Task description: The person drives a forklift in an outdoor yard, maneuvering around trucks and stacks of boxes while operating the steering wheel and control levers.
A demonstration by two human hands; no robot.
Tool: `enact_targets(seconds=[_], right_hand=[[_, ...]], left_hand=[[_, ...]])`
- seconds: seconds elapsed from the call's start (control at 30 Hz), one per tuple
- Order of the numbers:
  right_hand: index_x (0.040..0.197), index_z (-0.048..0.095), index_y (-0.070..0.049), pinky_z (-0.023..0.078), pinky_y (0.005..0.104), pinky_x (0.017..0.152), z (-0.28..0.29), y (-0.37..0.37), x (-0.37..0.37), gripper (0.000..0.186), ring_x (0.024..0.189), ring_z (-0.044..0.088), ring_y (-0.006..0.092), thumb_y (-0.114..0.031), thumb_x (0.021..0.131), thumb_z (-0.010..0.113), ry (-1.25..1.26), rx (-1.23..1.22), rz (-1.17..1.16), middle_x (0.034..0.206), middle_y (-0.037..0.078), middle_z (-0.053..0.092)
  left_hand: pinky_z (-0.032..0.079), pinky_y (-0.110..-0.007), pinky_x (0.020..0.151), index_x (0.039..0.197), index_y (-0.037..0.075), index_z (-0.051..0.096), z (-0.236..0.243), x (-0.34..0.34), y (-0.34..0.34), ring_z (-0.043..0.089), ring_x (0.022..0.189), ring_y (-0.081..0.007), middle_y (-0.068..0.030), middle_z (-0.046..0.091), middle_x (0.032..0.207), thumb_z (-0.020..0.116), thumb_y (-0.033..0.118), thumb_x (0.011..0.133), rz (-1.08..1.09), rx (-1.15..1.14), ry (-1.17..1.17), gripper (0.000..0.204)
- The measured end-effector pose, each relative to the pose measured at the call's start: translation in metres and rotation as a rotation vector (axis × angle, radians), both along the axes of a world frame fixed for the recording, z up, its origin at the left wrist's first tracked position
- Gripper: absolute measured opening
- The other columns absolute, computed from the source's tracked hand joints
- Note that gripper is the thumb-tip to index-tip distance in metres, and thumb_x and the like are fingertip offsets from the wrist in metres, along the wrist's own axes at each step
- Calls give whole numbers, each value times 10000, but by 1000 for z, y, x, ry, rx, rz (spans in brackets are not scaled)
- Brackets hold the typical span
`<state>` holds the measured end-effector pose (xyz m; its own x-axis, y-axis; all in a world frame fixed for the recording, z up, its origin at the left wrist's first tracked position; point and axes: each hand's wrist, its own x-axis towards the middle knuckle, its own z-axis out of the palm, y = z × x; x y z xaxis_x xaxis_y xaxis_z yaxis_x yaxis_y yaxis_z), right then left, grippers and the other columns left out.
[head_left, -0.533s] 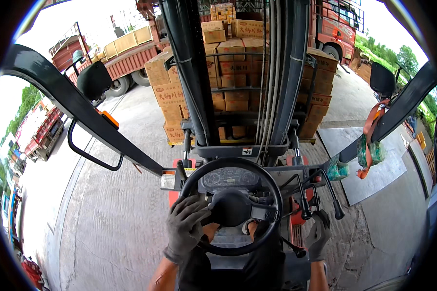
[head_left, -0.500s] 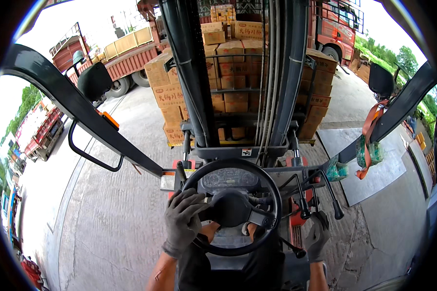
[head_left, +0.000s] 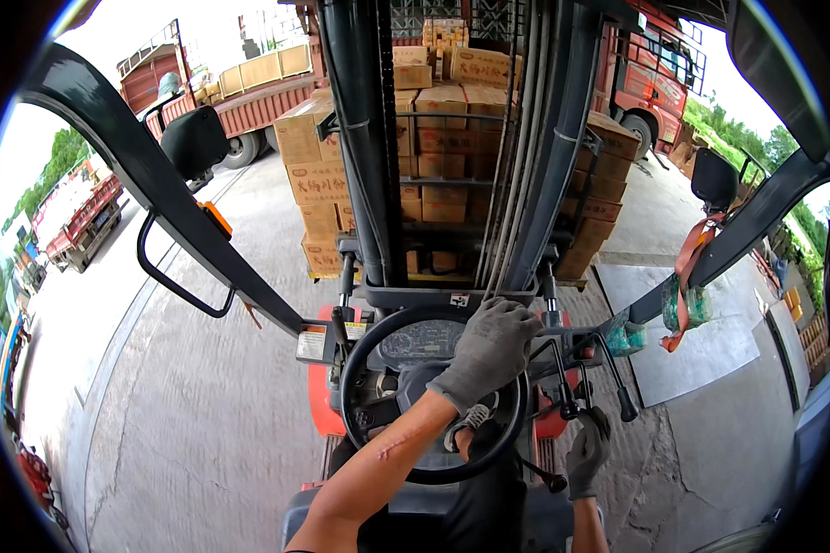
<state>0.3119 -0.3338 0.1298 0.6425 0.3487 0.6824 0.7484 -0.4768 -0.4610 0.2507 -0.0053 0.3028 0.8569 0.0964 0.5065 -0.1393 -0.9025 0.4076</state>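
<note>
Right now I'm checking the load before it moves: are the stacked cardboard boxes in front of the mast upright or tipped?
Upright. The cardboard boxes sit in level, squared rows behind the mast; none leans or hangs off the stack.

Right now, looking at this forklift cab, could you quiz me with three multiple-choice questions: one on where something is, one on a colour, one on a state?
1. Where is the left hand?
A. on the upper right rim of the steering wheel
B. on the grab handle
C. in the lap

2. What colour are the stacked boxes ahead of the mast?
A. blue
B. brown
C. white

3. How is the right hand?
A. bare and hanging free
B. gloved and closed on a control lever
C. gloved and on the wheel

Answers: 1 A, its grey glove grips the rim at the upper right. 2 B, plain brown cardboard. 3 B, its dark glove wraps the lever's knob right of the wheel.
</note>
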Motion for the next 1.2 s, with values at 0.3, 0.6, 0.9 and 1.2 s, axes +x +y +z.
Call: enact_targets(seconds=[0.3,0.6,0.9,1.2], right_hand=[[1215,795,5,553,532,1101,1,-8,8,273,1293,707,473,34,1033,594,-17,8,49,1261,241,779],[1259,776,37,576,413,1012,36,27,53,265,1192,745,359,76,1083,581,39,40,116,1233,203,777],[1241,778,16,614,392,954,27,20,65,248,1082,754,297,39,1115,566,74,123,127,1227,178,784],[1236,778,23,616,409,971,26,17,67,300,1103,758,306,104,1069,543,81,105,125,1237,179,789]], left_hand=[[411,-499,1303,1221,119,811,-25,-14,-54,634,1425,-287,-67,763,1351,719,169,988,-80,47,-23,255],[406,-492,1315,1287,121,806,-27,-21,-50,650,1412,-277,-66,765,1386,719,168,990,-81,6,-13,313],[423,-496,1291,1206,116,812,-34,-9,-62,671,1340,-299,-77,775,1272,778,180,941,-73,-41,-54,274],[431,-495,1270,1176,96,812,-31,-8,-60,671,1304,-318,-103,769,1200,740,130,918,-34,-66,-83,270]])
